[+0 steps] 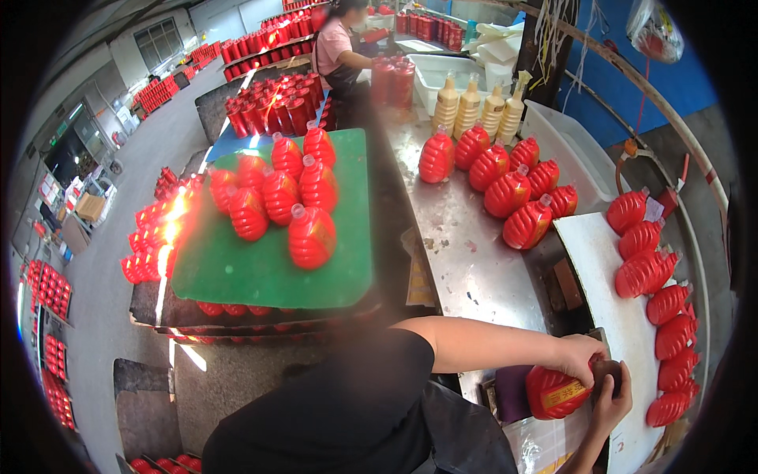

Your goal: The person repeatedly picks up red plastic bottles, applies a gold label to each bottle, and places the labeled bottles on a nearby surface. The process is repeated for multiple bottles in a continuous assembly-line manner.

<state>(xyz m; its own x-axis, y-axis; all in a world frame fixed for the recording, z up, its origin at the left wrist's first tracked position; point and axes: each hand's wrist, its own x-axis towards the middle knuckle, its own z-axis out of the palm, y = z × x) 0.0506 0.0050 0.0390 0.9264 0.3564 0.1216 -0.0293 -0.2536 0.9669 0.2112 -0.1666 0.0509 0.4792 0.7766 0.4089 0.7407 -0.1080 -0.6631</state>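
At the lower right, a red ribbed bottle [557, 392] with a yellow label lies tilted on the bench's near end. My left hand [581, 357] reaches across and curls its fingers over the bottle's top end. Close against it, my right hand [613, 404] has its thumb and fingers around a dark brown piece [606, 371] at the bottle's neck end. Most of that piece is hidden, so its kind is unclear. Beside the bottle's left side sits a dark purple pad [513, 393].
Several red bottles [507, 193] and cream bottles [469, 107] stand on the metal bench [458, 272]. More red bottles [671, 337] line a white board [588, 253] at right. A green board [260, 276] at left carries red bottles. A co-worker [347, 47] is at the far end.
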